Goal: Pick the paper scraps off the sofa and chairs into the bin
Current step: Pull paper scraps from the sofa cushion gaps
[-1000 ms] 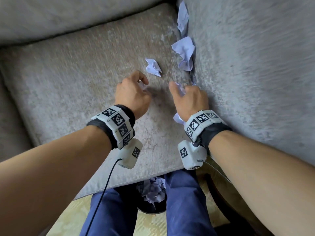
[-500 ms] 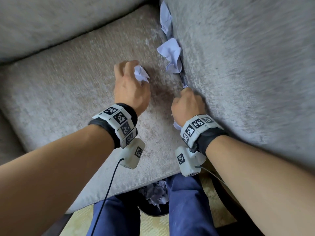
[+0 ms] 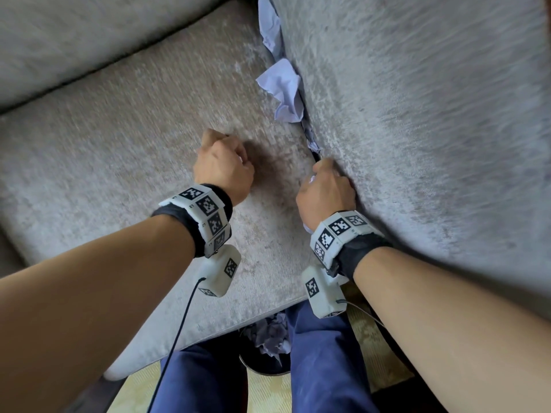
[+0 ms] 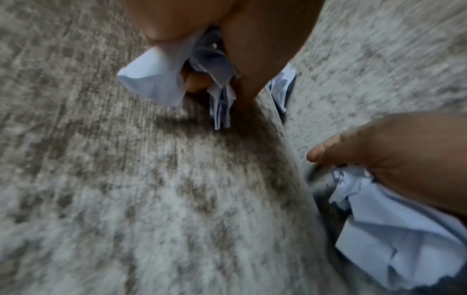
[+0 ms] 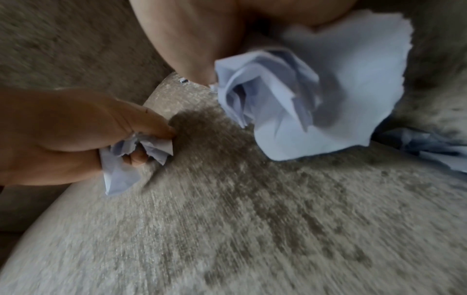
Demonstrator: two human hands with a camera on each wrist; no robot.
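Observation:
Both hands are curled above the grey sofa seat (image 3: 125, 150). My left hand (image 3: 226, 144) grips small crumpled pale-blue scraps (image 4: 151, 79), which also show in the right wrist view as scraps (image 5: 131, 159). My right hand (image 3: 322, 171) sits against the crease beside the right cushion and holds a larger crumpled paper (image 5: 316, 99). Loose scraps lie along that crease: one crumpled piece (image 3: 283, 87), another further back (image 3: 269, 25), and a small bit (image 3: 313, 141) wedged in the gap. The dark bin (image 3: 262, 365) stands on the floor between my legs, with paper in it.
The right cushion (image 3: 432, 129) rises steeply beside my right hand. The sofa back (image 3: 74, 40) runs along the top left. Yellow patterned floor (image 3: 268, 394) shows below the seat's front edge. A black cable (image 3: 179, 329) hangs from the left wrist camera.
My left hand reached the small loose scrap on the seat, closed round it and drew back. My right hand kept its paper and stayed by the crease.

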